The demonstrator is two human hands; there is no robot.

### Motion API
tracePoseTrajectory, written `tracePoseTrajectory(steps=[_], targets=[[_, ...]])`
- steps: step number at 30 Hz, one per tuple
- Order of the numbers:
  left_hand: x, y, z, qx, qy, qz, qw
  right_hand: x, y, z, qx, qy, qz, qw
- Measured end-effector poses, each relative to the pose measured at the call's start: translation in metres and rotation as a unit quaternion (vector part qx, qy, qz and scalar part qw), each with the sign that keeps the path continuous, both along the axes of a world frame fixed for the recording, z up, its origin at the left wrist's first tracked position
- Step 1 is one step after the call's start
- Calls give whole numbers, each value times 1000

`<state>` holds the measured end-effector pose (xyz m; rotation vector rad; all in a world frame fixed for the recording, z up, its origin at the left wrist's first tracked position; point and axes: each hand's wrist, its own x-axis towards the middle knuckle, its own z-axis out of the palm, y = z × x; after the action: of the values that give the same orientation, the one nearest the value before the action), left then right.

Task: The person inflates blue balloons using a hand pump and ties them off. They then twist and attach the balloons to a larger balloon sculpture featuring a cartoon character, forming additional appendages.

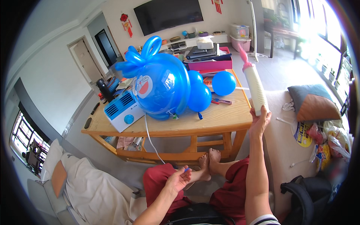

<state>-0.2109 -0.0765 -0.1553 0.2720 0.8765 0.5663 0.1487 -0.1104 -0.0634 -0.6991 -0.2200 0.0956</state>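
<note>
My right hand [260, 122] is wrapped round the lower end of a hand balloon pump [256, 88], a white ribbed tube with a pink nozzle pointing up, raised past the table's right end. Low over my lap, my left hand [178, 180] is palm up with fingers curled, and a small blue thing [186, 170] shows at its fingertips; its kind is unclear. A large blue balloon figure [159, 88] with looped balloons on top stands on the wooden table [180, 125]. Beside it rest smaller round blue balloons [199, 97] and a separate one [224, 83].
A white-and-blue vented box [123, 111] sits at the table's left, its white cord [150, 138] hanging down. Scissors [222, 101] lie near the balloons. Behind is a pink box [210, 64]. To the right, a bench holds a cushion [315, 103], plastic bags [337, 140] and a black backpack [309, 198].
</note>
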Motion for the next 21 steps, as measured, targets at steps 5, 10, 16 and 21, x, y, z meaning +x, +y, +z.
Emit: tracePoseTrajectory(steps=[5,10,16,21], targets=[[-37,32,55,115,-117,60,985,-66,-4,31,10,-197,355,914],[-86,70,116,237,-54,134,961,-137,-7,18,-100,-212,555,798],[-144,99,164,286,-29,269,919,-211,-11,13,-246,-512,558,605],[-156,104,175,246,-84,315,913,-217,-5,8,-307,-523,550,575]])
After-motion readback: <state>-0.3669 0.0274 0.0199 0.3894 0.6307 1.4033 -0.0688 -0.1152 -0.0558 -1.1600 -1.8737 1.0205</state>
